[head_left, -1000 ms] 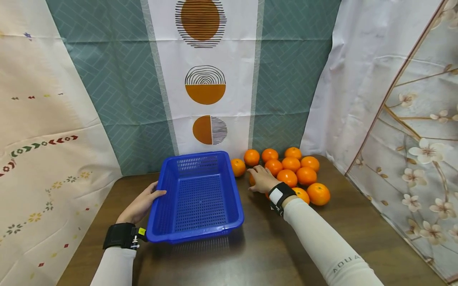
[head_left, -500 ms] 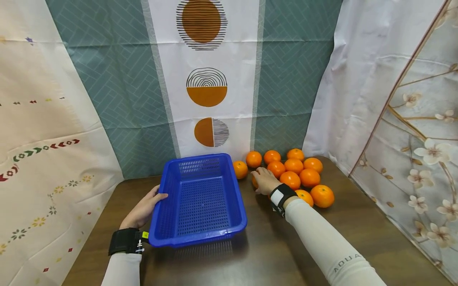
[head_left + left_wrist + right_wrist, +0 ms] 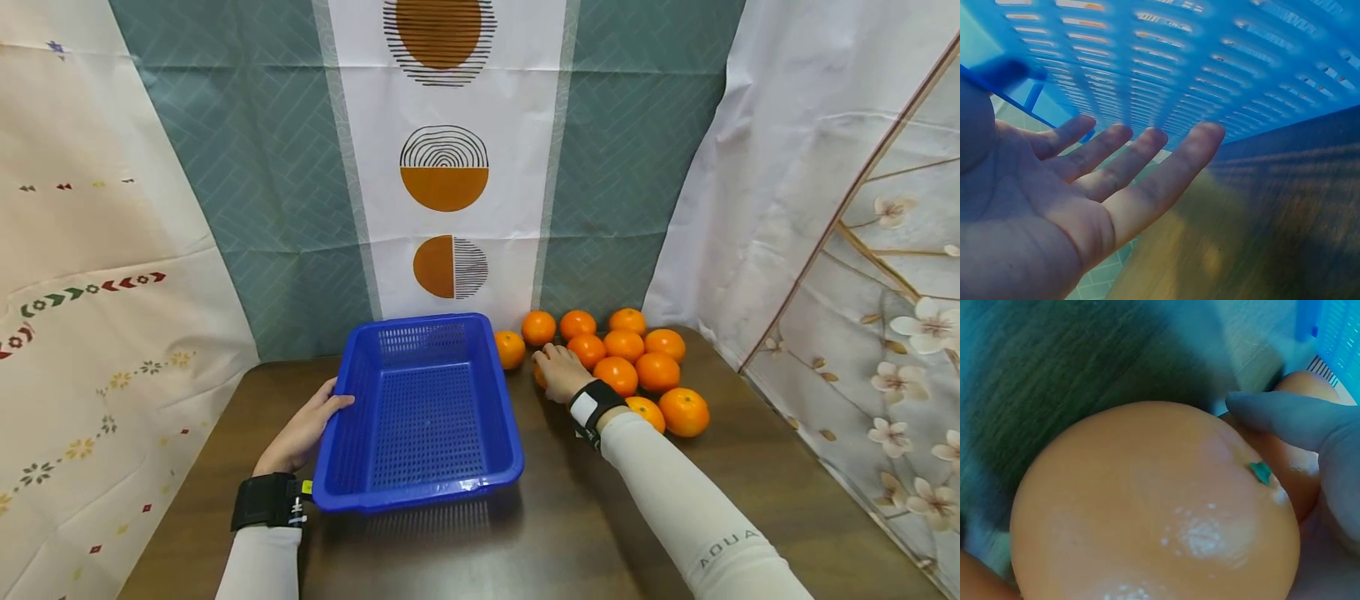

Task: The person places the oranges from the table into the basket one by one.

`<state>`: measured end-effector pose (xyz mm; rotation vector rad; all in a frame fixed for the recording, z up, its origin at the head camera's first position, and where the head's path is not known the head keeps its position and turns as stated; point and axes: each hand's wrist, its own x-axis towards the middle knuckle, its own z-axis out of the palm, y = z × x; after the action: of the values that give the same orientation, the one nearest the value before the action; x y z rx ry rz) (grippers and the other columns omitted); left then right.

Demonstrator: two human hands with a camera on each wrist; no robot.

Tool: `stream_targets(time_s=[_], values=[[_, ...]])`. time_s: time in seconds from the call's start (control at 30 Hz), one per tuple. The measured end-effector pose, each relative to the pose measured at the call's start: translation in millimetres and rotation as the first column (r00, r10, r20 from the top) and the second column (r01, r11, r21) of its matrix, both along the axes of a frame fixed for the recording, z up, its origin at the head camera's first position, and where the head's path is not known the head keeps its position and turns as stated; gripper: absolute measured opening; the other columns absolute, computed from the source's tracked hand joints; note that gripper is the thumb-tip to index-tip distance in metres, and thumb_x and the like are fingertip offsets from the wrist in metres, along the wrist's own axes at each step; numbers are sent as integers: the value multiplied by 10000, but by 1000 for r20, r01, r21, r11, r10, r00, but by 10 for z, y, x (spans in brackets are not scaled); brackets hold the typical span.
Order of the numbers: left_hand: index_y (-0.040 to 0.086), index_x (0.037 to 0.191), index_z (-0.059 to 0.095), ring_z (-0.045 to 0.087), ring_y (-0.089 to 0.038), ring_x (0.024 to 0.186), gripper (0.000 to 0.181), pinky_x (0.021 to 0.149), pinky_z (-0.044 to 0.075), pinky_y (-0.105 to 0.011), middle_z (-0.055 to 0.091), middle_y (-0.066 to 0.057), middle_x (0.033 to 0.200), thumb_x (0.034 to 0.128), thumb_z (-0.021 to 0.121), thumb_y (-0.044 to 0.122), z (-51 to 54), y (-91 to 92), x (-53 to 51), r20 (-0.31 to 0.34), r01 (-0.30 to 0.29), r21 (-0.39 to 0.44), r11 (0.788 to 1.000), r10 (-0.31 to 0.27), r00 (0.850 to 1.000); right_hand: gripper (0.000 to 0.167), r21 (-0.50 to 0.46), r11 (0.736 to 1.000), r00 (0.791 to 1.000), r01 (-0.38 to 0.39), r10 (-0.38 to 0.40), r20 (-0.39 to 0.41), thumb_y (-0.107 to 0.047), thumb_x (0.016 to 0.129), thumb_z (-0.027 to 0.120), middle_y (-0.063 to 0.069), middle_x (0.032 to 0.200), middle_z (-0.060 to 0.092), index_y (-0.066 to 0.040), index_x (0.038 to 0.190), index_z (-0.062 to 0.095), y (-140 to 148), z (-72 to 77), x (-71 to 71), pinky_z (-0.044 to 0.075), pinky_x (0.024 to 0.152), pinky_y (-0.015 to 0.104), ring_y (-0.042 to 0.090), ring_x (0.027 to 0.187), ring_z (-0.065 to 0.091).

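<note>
My left hand [image 3: 303, 429] holds the left side of a blue plastic basket [image 3: 420, 492], thumb over the rim. In the left wrist view, the fingers [image 3: 1147, 187] reach out along the slotted outside of the basket. The basket contains nothing, and a shadow falls on the table below its near edge. My right hand [image 3: 564, 373] grips a mandarin [image 3: 539, 377] at the left of a group, its fingers bent over the fruit and mostly hiding it. In the right wrist view, the thumb [image 3: 1291, 419] lies against that mandarin, behind a larger-looking mandarin [image 3: 1147, 506] close to the camera.
Several more mandarins [image 3: 617, 377] crowd the table [image 3: 570, 533] around and behind the right hand. One mandarin [image 3: 510, 350] sits by the basket's right wall. A patterned cloth [image 3: 450, 275] hangs along the table's back edge, with a floral cloth [image 3: 885, 375] on the right.
The view has shifted slightly. My right hand has settled lower over the same mandarin, its fingers closing in around it. The left hand keeps its place on the basket.
</note>
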<state>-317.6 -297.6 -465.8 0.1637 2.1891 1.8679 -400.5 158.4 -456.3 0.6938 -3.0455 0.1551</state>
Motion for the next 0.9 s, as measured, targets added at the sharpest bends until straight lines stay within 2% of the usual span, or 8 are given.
stream_targets(time_s=[0.1,0.27,0.47,0.6,0.7,0.9], values=[[123,1650,86,658,-353,1145,696,880,593,-474,417,-329,1507,1110,467,340,56,14,-29,-20,14,-9,1000,-14,1000,611,-1,1000,1000,-3,3,-28,7,809,836,208,1268,486,-4,1338,531,5,37,-30,367,1116,590,476,1305,440],[129,1654,80,660,-344,1141,693,877,589,-454,422,-326,1505,1111,462,327,90,17,-39,-20,20,-6,1000,-21,1000,558,13,1000,999,-23,23,-27,16,832,789,203,1255,486,-3,1329,536,-3,86,-50,368,1101,600,479,1299,442],[147,1660,67,637,-353,1170,709,895,581,-458,394,-307,1534,1109,466,351,55,1,-10,0,20,4,1000,-20,1000,544,-39,999,1000,-26,26,4,31,818,767,206,1231,504,18,1319,556,13,136,-5,345,1126,605,499,1295,441],[151,1657,86,640,-359,1161,693,887,585,-470,405,-311,1525,1110,462,349,34,10,11,-4,12,4,1000,-12,1000,550,-94,995,999,-41,40,-16,4,814,770,216,1235,508,28,1319,554,30,183,13,358,1113,614,514,1284,444],[155,1653,104,648,-352,1142,669,873,588,-465,423,-312,1510,1112,454,336,19,14,17,-7,2,7,1000,-2,1000,559,-125,991,998,-57,53,-35,-24,828,772,235,1271,506,33,1335,543,10,273,23,373,1102,617,517,1269,452],[157,1653,99,653,-341,1133,668,863,588,-446,425,-320,1502,1113,450,334,-12,7,20,-6,7,17,1000,-7,1000,592,-171,984,999,-40,37,-19,-40,843,760,263,1356,481,29,1380,521,-37,433,25,363,1116,604,502,1253,457]])
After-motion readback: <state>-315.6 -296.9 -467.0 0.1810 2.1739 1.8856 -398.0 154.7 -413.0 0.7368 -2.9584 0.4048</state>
